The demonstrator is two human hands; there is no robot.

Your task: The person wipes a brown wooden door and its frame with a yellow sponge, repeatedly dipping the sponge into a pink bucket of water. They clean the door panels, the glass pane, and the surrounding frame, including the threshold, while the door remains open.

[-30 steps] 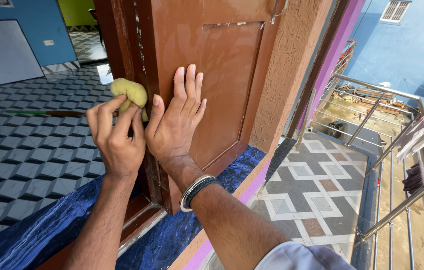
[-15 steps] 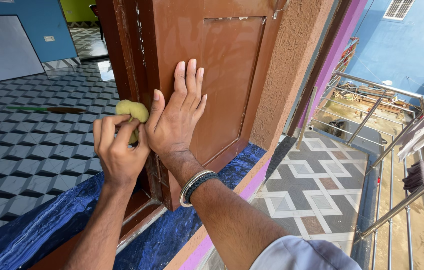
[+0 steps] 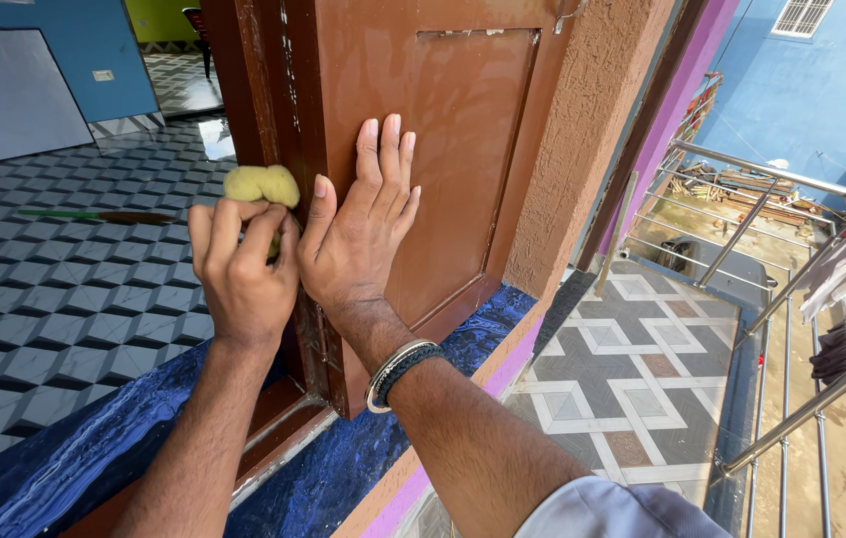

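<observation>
My left hand (image 3: 239,279) grips a yellow sponge (image 3: 262,185) and presses it against the edge of a brown wooden shutter (image 3: 453,149). Only the sponge's top shows above my fingers. My right hand (image 3: 358,234) lies flat on the shutter's face with fingers spread upward, right beside the left hand. A dark bangle (image 3: 401,371) circles my right wrist.
The brown frame post (image 3: 254,90) stands behind the sponge. A blue painted sill (image 3: 363,458) runs below. A grey patterned tiled floor (image 3: 54,289) lies at left with a long thin stick (image 3: 94,215) on it. A rough brown wall (image 3: 592,130), a tiled balcony (image 3: 642,369) and a steel railing (image 3: 802,299) lie at right.
My left hand with the sponge has slid down a little along the shutter's edge and closer to the right hand. The right hand stays flat on the shutter.
</observation>
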